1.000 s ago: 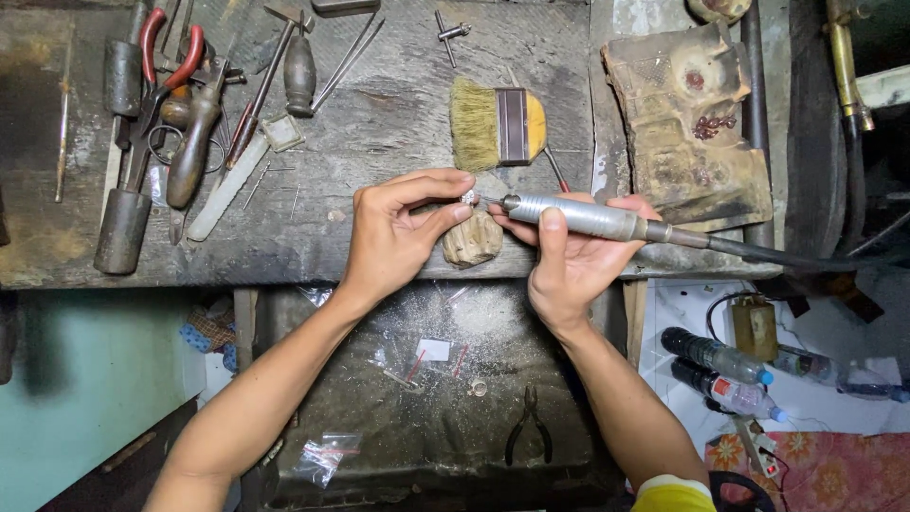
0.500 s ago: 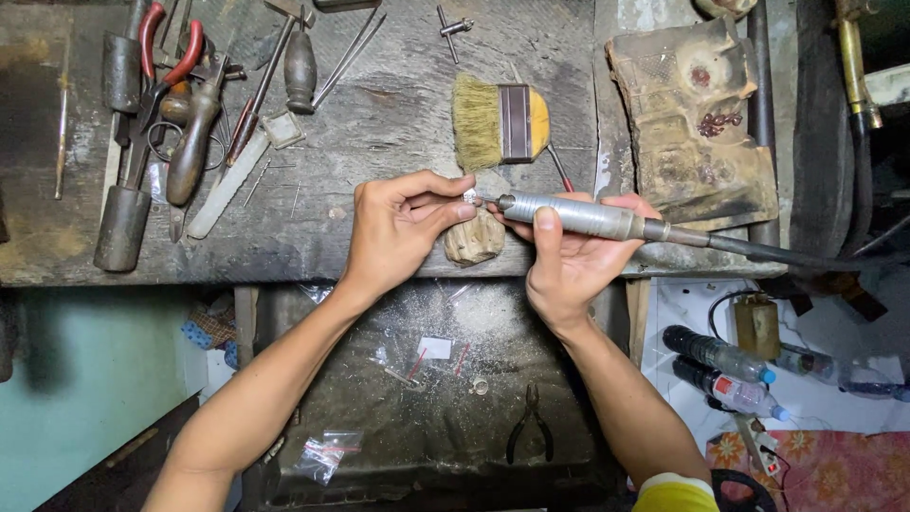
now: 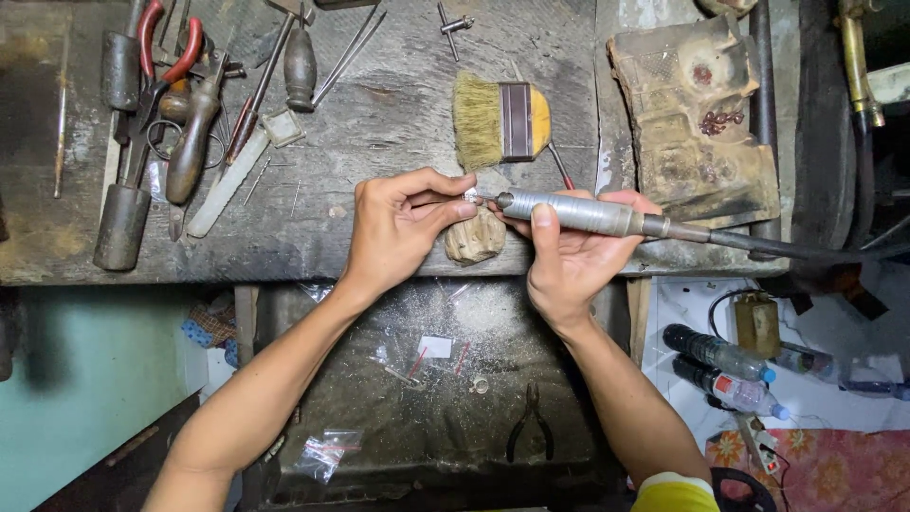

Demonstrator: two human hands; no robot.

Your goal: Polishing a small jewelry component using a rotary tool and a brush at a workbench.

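- The right hand is sitting just right of the frame's centre, its grip closed around a grey metal rotary handpiece that is lying nearly level, tip pointing left.
- The left hand is sitting just left of centre, thumb and forefinger pinching a very small workpiece; it is too small to tell what it is.
- The handpiece tip is meeting that small piece right at the centre of the frame, above a worn wooden peg sticking out from the front edge of the desk.
- A dark flexible shaft is running from the handpiece off toward the right edge of the frame.
- A flat bristle brush is lying on the desk just above the hands, bristles pointing left.
- In the upper left, red-handled pliers, wooden-handled tools and a file are lying crowded together.
- In the lower middle, a dusty tray under the desk is holding black pliers and small clear bags.
- At lower right, plastic bottles are lying on the floor.
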